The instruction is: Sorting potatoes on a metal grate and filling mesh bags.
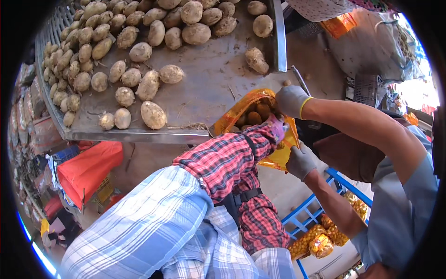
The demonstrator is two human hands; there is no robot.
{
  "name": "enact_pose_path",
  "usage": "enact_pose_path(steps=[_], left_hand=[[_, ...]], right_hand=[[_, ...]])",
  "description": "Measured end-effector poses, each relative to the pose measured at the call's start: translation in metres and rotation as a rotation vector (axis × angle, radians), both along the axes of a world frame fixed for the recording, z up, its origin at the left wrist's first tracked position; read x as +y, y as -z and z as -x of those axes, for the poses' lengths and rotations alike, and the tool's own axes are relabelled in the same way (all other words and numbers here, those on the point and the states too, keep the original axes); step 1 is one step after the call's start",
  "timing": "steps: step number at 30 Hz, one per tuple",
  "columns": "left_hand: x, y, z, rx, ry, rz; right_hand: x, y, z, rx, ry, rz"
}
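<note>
My left hand (277,128), in a pink and purple glove, is at the mouth of an orange-yellow mesh bag (228,117). Its fingers are small and partly hidden, so I cannot tell whether they grip the bag's edge. Potatoes (254,118) fill the part of the bag seen beside my wrist. My right hand is out of view behind my left forearm; only its red checked sleeve shows. Two grey-gloved hands of another person are at the bag, one by its upper rim (292,100) and one pinching its lower edge (300,161).
A metal sorting table (198,90) bears many loose potatoes (153,115) and ends in a raised metal lip (139,135). Lower right, a blue metal frame (303,212) stands by filled mesh bags (313,240). A red sack (92,174) hangs at left.
</note>
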State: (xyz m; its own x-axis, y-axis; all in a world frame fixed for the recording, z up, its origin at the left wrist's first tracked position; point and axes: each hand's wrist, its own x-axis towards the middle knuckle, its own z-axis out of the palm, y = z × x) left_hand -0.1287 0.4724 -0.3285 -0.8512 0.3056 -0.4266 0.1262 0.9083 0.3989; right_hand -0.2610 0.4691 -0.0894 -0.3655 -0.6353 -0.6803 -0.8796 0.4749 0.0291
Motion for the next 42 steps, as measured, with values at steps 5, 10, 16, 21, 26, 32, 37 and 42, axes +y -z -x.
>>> enact_pose_path(steps=[5,10,16,21,26,32,37,42], left_hand=[[0.05,-0.101,-0.01,0.159,0.478,-0.135],[0.035,-0.129,-0.031,-0.098,0.286,-0.132],[0.16,-0.122,-0.126,-0.601,-0.792,-0.185],[0.328,-0.194,-0.154,-0.479,-1.622,-0.294],[0.36,-0.203,-0.196,-0.448,-0.243,-0.396],[0.4,-0.292,-0.288,-0.351,0.722,-0.569],[0.366,-0.369,-0.318,-0.842,0.605,-1.101],[0.295,-0.368,-0.326,-1.352,0.014,-1.582]], right_hand=[[0.087,0.009,-0.014,-0.179,0.022,-0.253],[0.116,-0.015,-0.007,-0.248,-0.242,-0.276],[0.125,-0.022,-0.042,-0.452,-0.968,-0.371],[0.191,-0.041,-0.095,-0.393,-0.145,-0.494],[0.275,-0.016,-0.428,-0.313,0.948,0.088],[0.42,-0.086,-0.591,-0.208,1.293,0.018],[0.568,-0.087,-0.679,0.233,1.353,0.336],[0.651,-0.017,-0.682,-0.002,1.483,0.011]])
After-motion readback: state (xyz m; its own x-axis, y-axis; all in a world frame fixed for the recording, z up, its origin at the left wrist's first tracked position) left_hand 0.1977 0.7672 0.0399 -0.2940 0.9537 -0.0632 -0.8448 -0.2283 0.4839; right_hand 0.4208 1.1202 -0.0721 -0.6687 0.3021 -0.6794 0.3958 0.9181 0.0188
